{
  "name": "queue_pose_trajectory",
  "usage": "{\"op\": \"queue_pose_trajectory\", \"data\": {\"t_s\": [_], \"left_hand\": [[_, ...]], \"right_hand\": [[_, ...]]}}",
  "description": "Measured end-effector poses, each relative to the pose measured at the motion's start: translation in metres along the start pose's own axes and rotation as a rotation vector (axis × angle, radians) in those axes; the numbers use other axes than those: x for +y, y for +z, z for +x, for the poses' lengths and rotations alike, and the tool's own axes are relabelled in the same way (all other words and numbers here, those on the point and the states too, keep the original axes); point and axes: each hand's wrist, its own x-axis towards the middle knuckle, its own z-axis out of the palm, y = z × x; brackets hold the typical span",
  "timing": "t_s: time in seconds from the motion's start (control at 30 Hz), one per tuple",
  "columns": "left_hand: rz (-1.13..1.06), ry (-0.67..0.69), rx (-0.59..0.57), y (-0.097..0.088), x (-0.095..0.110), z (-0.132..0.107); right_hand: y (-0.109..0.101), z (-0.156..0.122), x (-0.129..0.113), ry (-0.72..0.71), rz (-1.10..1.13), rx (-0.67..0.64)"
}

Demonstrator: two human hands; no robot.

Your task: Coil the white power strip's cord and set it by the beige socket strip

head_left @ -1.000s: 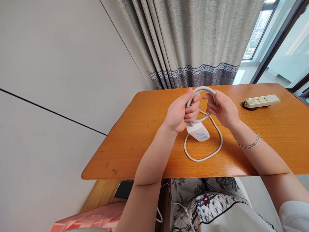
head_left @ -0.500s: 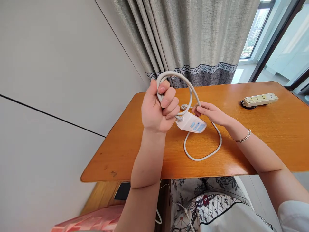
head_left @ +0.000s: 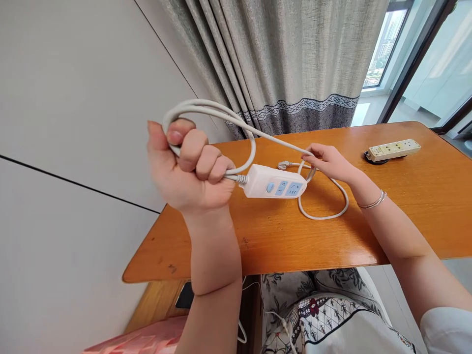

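My left hand (head_left: 191, 164) is closed in a fist around looped grey-white cord (head_left: 208, 105), raised over the left part of the table. From below the fist hangs a white power strip (head_left: 258, 181) with pale blue sockets and a round switch, held up by its cord end. My right hand (head_left: 328, 161) pinches the same cord between thumb and fingers, past the far end of the strip. A stretch runs taut between both hands. The rest of the cord curls on the tabletop below my right hand, where the plug (head_left: 283, 165) lies.
A second, cream-coloured power strip (head_left: 394, 150) with a black cord or plug beneath it lies at the right of the wooden table (head_left: 273, 241). A grey curtain (head_left: 295, 59) hangs behind. A pale wall stands at left. A dark phone-like object (head_left: 185, 295) lies below the table edge.
My left hand has moved left and pulled the cord straighter between the hands. The white strip has turned more level, showing its sockets. The curl on the table has shrunk and shifted right.
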Motion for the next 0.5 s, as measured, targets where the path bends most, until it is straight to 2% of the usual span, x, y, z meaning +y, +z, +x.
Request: {"op": "queue_pose_trajectory", "data": {"t_s": [0.13, 0.2, 0.37, 0.5], "left_hand": [[-0.048, 0.086, -0.001, 0.006, 0.004, -0.009], [-0.064, 0.154, 0.018, 0.008, 0.010, -0.012], [-0.168, 0.275, 0.110, 0.015, 0.026, -0.018], [-0.153, 0.239, 0.096, 0.017, 0.028, -0.024]], "right_hand": [[-0.011, -0.004, -0.012, 0.035, -0.215, 0.063], [-0.013, -0.009, -0.015, 0.096, -0.262, 0.027], [-0.023, -0.040, -0.026, 0.192, -0.149, -0.372], [-0.045, -0.085, -0.048, 0.255, -0.145, -0.524]]}}
